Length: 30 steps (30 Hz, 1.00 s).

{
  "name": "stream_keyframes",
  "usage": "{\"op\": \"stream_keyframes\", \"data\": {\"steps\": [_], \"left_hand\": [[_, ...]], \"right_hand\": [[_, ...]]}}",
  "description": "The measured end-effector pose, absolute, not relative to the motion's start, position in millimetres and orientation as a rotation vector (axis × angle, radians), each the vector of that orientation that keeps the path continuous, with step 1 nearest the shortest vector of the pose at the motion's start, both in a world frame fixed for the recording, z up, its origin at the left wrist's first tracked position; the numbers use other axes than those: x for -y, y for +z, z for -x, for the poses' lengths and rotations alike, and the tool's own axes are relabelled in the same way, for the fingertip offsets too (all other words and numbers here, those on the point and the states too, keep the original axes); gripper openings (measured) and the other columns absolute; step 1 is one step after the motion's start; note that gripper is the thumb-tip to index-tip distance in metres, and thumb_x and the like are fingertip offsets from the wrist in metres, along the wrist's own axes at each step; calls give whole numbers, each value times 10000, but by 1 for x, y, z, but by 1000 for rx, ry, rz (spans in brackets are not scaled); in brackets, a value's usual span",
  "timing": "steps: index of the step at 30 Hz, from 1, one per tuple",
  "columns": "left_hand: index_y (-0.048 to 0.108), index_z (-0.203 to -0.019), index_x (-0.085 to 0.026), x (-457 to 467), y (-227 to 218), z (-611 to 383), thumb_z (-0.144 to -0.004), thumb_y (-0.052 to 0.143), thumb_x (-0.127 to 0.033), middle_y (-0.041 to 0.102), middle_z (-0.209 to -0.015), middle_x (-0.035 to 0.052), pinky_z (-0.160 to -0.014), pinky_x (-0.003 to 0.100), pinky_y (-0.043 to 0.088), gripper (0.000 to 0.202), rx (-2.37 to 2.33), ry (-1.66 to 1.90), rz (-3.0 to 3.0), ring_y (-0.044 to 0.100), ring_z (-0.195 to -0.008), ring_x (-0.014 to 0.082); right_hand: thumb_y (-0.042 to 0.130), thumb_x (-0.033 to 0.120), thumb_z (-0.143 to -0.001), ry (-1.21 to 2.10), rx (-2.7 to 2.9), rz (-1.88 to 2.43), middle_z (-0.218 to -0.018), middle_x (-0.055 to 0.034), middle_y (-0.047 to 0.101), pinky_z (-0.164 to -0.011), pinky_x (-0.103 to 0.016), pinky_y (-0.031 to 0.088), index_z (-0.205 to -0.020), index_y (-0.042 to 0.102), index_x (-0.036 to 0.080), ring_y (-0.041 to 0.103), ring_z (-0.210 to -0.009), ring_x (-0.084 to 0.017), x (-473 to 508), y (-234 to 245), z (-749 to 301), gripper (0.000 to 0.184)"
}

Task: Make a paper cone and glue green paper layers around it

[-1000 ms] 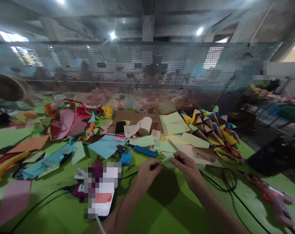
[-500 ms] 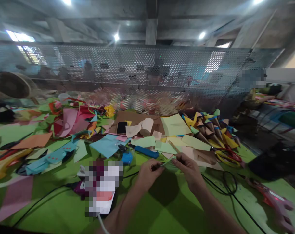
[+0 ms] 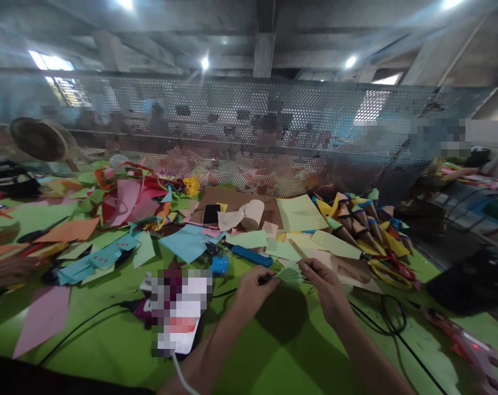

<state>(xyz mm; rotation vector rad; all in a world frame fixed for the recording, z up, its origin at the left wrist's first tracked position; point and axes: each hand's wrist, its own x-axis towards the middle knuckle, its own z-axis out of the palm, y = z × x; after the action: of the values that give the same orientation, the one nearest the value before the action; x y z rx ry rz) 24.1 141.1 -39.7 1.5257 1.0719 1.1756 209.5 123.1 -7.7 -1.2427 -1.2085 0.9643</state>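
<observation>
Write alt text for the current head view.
A person's left hand and right hand hold a small pale green paper above a green table. Coloured paper scraps and paper cones lie beyond, before a perforated screen; a pink glue gun lies at the right, and another person's hand shows at the left edge.

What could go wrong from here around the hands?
The green paper, pinched by the left hand and right hand, could crease or slip. The black cord near the right hand might snag as that hand moves. The glue gun shows a red light, so its tip may be hot.
</observation>
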Motion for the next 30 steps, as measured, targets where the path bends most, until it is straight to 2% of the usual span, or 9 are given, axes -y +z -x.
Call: {"op": "stream_keyframes", "data": {"steps": [5, 10, 13, 17, 21, 27, 30], "left_hand": [[701, -727, -163, -143, -39, -22, -773, 648, -373, 661, -661, 15, -610, 267, 428, 221, -1051, 1176, -1478, 565, -647, 166], [713, -768, -156, -145, -36, -20, -777, 645, -382, 690, -685, 22, -613, 269, 451, 236, -1054, 1174, -1442, 586, -649, 166], [738, -862, -164, -145, -37, -20, -749, 682, -352, 726, -752, 32, -634, 277, 482, 226, -1045, 1176, -1435, 614, -681, 176], [729, -1012, -166, -147, -39, -21, -743, 675, -247, 757, -899, 59, -698, 283, 518, 286, -1004, 1173, -1427, 654, -772, 188], [737, -950, -163, -148, -40, -21, -752, 654, -225, 757, -862, 51, -701, 285, 516, 223, -1016, 1172, -1418, 656, -756, 188], [728, -817, -174, -145, -36, -23, -760, 652, -268, 705, -663, 3, -590, 262, 466, 134, -1037, 1167, -1426, 594, -611, 163], [723, -820, -172, -144, -35, -25, -761, 646, -263, 717, -698, 14, -607, 268, 471, 133, -1032, 1175, -1434, 603, -636, 170]], "right_hand": [[758, 554, -717, 979, 1214, 1233, -835, -46, 658, -707, -312, 469, -901, 702, 200, 573, -792, -213, -125, -13, -210, 402], [820, 485, -662, 1007, 1285, 1245, -728, -13, 642, -656, -309, 464, -931, 712, 194, 566, -686, -191, -127, -25, -208, 411], [801, 483, -686, 1004, 1304, 1230, -743, -21, 658, -686, -321, 473, -862, 724, 194, 588, -735, -211, -126, -26, -206, 347], [801, 516, -668, 1015, 1269, 1223, -801, -44, 703, -731, -343, 491, -874, 725, 198, 618, -800, -240, -126, -21, -203, 386], [812, 522, -651, 1007, 1240, 1224, -795, -34, 702, -728, -330, 485, -852, 723, 205, 616, -784, -228, -126, -19, -201, 386], [832, 496, -639, 998, 1197, 1214, -758, -24, 689, -701, -310, 465, -797, 721, 204, 592, -732, -200, -124, -17, -198, 349], [837, 478, -641, 1012, 1198, 1204, -754, -30, 691, -726, -321, 471, -784, 726, 206, 604, -761, -215, -124, -15, -200, 327]]}}
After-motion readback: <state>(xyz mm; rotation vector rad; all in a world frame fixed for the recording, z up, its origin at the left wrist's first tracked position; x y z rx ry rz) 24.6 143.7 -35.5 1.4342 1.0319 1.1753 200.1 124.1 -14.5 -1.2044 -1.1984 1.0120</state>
